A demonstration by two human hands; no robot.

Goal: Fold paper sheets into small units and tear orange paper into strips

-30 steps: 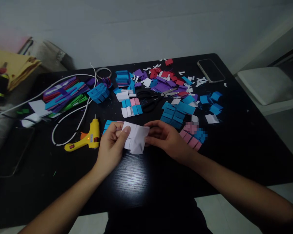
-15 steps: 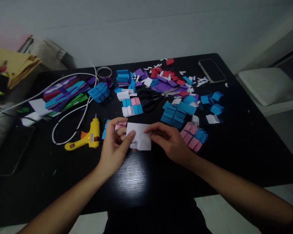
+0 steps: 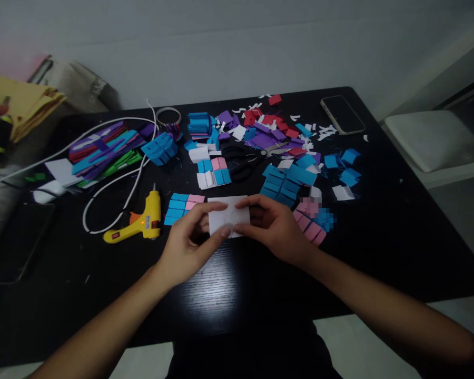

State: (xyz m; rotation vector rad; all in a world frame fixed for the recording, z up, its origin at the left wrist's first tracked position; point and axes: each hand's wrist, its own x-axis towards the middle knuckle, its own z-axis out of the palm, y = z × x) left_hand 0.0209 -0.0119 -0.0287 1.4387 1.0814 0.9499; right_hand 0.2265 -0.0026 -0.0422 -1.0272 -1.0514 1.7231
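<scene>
A small white piece of paper (image 3: 221,215) is held up above the black table between both my hands. My left hand (image 3: 189,237) pinches its left side, thumb on the near face. On the right side, my right hand (image 3: 278,226) grips the sheet between thumb and fingers. Just behind my left hand lies a blue and pink folded-paper block (image 3: 177,207). Beyond the sheet sits a blue, pink and white folded-paper block (image 3: 214,173). Close to my right hand are a pink folded-paper block (image 3: 310,226) and a blue one (image 3: 280,187).
A yellow glue gun (image 3: 148,218) lies left of my hands, near a looping white cable (image 3: 85,210). Black-handled scissors (image 3: 247,163) rest among paper scraps (image 3: 268,134). Phones lie at the back right (image 3: 342,114) and left edge (image 3: 18,242). Bundled paper strips (image 3: 106,150) are at the left.
The white paper has moved slightly right and up. My left hand's fingers have shifted onto its top and lower middle, and my right hand has closed around its right side.
</scene>
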